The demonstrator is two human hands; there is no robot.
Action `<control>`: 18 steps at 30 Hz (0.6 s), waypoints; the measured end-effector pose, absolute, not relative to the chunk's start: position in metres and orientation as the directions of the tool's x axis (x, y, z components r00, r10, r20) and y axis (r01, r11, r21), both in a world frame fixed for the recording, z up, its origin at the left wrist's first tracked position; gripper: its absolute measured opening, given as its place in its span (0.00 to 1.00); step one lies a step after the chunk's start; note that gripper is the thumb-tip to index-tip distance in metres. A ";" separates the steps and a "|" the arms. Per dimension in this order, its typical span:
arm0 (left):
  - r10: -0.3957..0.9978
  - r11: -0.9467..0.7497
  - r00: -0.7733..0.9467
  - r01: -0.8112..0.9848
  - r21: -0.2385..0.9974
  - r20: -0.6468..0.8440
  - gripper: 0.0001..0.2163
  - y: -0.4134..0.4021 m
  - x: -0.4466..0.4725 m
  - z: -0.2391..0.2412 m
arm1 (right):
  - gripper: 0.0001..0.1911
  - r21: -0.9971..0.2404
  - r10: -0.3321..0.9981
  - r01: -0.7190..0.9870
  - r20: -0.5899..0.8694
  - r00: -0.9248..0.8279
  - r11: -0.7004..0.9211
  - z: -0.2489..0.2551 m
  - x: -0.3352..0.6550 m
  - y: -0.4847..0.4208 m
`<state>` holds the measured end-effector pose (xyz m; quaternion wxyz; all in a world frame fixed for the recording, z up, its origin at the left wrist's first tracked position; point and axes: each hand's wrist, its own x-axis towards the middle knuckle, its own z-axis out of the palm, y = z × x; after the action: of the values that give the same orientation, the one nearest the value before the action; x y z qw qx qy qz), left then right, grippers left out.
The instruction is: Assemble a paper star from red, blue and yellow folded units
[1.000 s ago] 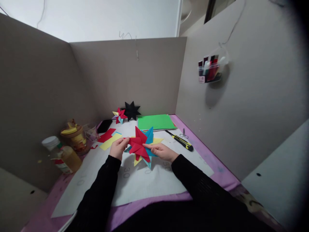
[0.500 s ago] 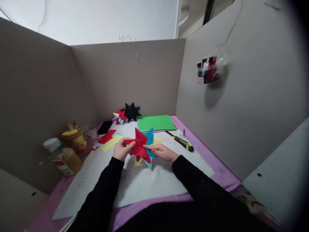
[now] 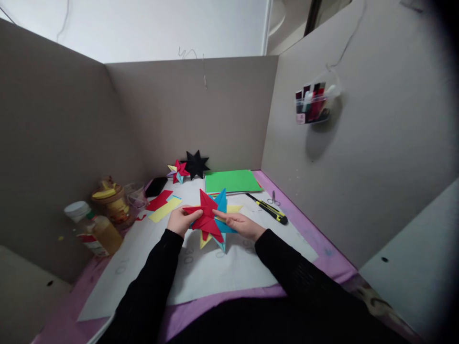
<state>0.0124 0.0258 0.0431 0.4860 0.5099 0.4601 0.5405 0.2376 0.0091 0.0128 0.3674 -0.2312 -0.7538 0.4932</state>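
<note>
A folded paper star (image 3: pixel 207 220) in red, blue and yellow is held up over the white sheet in front of me. My left hand (image 3: pixel 180 220) pinches its red left point, thumb on the front face and fingers behind. From the right, my right hand (image 3: pixel 244 224) grips the star by its blue and yellow side. The right index finger reaches onto the red front near the centre, while the other fingers are curled at the edge. The star's back is hidden.
White sheet (image 3: pixel 201 277) with pencilled numbers covers a pink cloth. Right: yellow-black cutter (image 3: pixel 274 214), scissors (image 3: pixel 274 199). Back: green paper stack (image 3: pixel 233 181), black star (image 3: pixel 196 165), small multicoloured star (image 3: pixel 178 171). Left: paper strips (image 3: pixel 165 210), phone (image 3: pixel 156 187), plastic cup (image 3: pixel 136 197), bottle (image 3: pixel 100 236).
My right index finger has shifted slightly up and left across the star's red front. The left hand keeps its pinch, and the camera view has moved a little.
</note>
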 end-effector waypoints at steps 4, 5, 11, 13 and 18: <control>0.998 -0.066 0.016 -0.044 0.997 0.066 0.15 0.026 0.012 0.042 | 0.28 -0.915 0.689 -0.020 0.317 -0.652 0.402 0.013 0.238 0.009; 0.998 -0.064 0.023 -0.054 0.996 0.065 0.16 0.025 0.013 0.041 | 0.28 -0.914 0.682 -0.018 0.315 -0.660 0.404 0.013 0.238 0.010; 0.994 -0.046 0.101 -0.066 0.997 0.053 0.19 0.026 0.013 0.039 | 0.29 -0.905 0.669 -0.009 0.321 -0.671 0.425 0.012 0.237 0.010; 0.994 -0.038 0.103 -0.046 0.998 0.042 0.21 0.027 0.012 0.039 | 0.29 -0.898 0.659 0.002 0.320 -0.680 0.439 0.012 0.237 0.010; 0.995 -0.095 0.007 -0.011 0.995 0.095 0.24 0.028 0.012 0.039 | 0.32 -0.892 0.658 0.055 0.287 -0.696 0.448 0.006 0.236 0.014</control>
<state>0.0122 0.0275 0.0386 0.4802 0.5223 0.4712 0.5241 0.2361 0.0139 0.0063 0.3176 -0.2259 -0.7893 0.4744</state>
